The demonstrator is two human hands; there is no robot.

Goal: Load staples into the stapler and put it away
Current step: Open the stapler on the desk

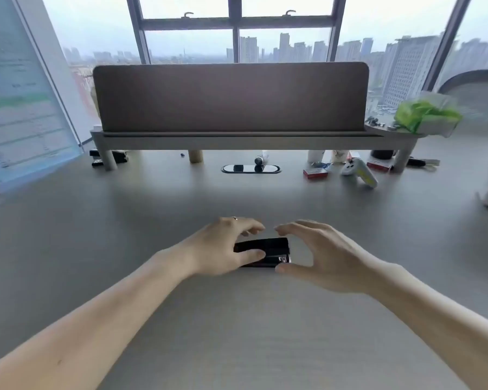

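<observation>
Grey desk (68,235) under a tall window (237,29), high-rise blocks beyond the glass. Far left, tilted monitor (20,102) showing a pale spreadsheet. Behind it along the back edge, a raised shelf (237,140) carrying a brown felt partition (231,97). Under the shelf's left leg, something black (119,159), too blurred to name. Further along, an oval cable port (251,168) set into the desktop. Right of that, a small red box (315,173), a white and yellow game controller (359,171), a second red box (379,165). On the shelf's right end, a crumpled green and clear plastic bag (426,115).

Near centre, close to the viewer, black stapler (265,251) lying flat on the desk, long side across the view, metal showing at its right end. Left hand (223,249) clamped on the stapler's left half, thumb pressed on its near side, fingers curled over the far side, a ring (234,218) on one finger. Right hand (319,257) just beside the right end, fingers and thumb spread apart in a wide C; contact with the stapler not clear.
</observation>
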